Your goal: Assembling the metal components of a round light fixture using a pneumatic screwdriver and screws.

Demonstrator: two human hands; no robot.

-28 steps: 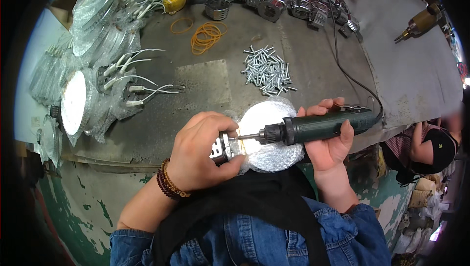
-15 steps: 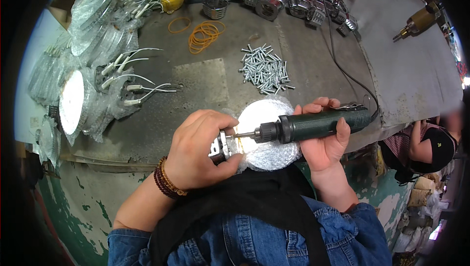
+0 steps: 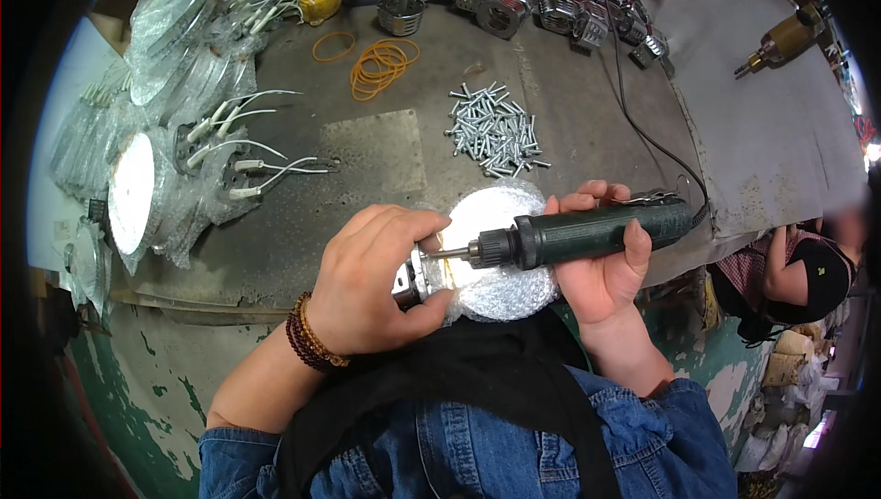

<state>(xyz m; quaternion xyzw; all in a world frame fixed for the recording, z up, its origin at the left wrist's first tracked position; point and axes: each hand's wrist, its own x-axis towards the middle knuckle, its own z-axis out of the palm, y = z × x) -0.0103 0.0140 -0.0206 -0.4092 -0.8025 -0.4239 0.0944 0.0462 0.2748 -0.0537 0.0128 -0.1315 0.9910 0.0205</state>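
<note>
While the right hand (image 3: 601,265) is closed around the dark green electric screwdriver (image 3: 596,235) at centre frame, its bit points left into a small metal fitting (image 3: 410,280) that the left hand (image 3: 372,283) clamps in a closed grip just left of centre. Fitting sits against a round disc wrapped in bubble film (image 3: 500,251), which lies on the grey table (image 3: 587,123) near its lower edge, partly under both hands. Screw head itself hidden behind the left fingers; cannot tell how far it is seated. Judgement on the step in hand: bit wants to stay square to the fitting, driver body level, light steady push along the axis so the tip does not cam out; left fingers best kept clear of the bit line. Loose pile of silver screws (image 3: 494,130) above centre, well apart from the hands. Orange rubber bands (image 3: 378,67) further up. Stack of bagged discs with white leads (image 3: 165,168) along the left edge. Row of metal spring clips (image 3: 514,3) across the top. A second driver, tan-bodied (image 3: 785,40), upper right. The black cord (image 3: 633,113) runs up the table from the tool's tail. Another person's arm (image 3: 780,265) at right edge, apart from the work.
</note>
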